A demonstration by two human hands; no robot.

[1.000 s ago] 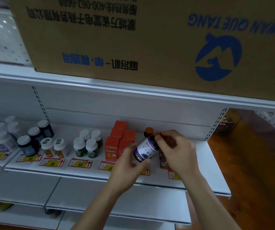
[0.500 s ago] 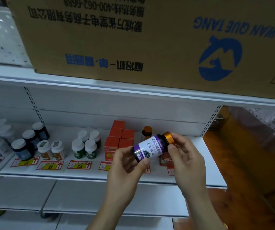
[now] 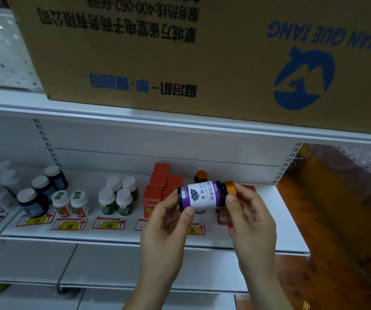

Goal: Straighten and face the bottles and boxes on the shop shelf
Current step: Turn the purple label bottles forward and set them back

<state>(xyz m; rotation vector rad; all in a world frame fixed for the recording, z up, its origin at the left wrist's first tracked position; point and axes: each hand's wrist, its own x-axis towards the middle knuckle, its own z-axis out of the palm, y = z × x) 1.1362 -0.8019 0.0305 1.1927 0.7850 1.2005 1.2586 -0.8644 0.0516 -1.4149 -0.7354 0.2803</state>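
Note:
A dark bottle (image 3: 203,195) with a purple-and-white label and an orange cap lies sideways in the air in front of the white shelf (image 3: 113,233). My left hand (image 3: 166,224) grips its bottom end, thumb on the label. My right hand (image 3: 250,218) holds the cap end. Behind them stand orange-red boxes (image 3: 157,186) in rows and another orange-capped bottle (image 3: 200,176). A red box (image 3: 222,217) is partly hidden by my right hand.
White-capped green bottles (image 3: 117,198), two small jars (image 3: 71,203) and dark blue bottles (image 3: 40,191) stand to the left on the shelf, above price tags (image 3: 108,223). A big cardboard carton (image 3: 202,59) sits on the shelf above. Wooden floor (image 3: 336,220) lies to the right.
Both hands have lifted the bottle off the shelf and turned it until it lies sideways with the label facing me. The view has shifted slightly.

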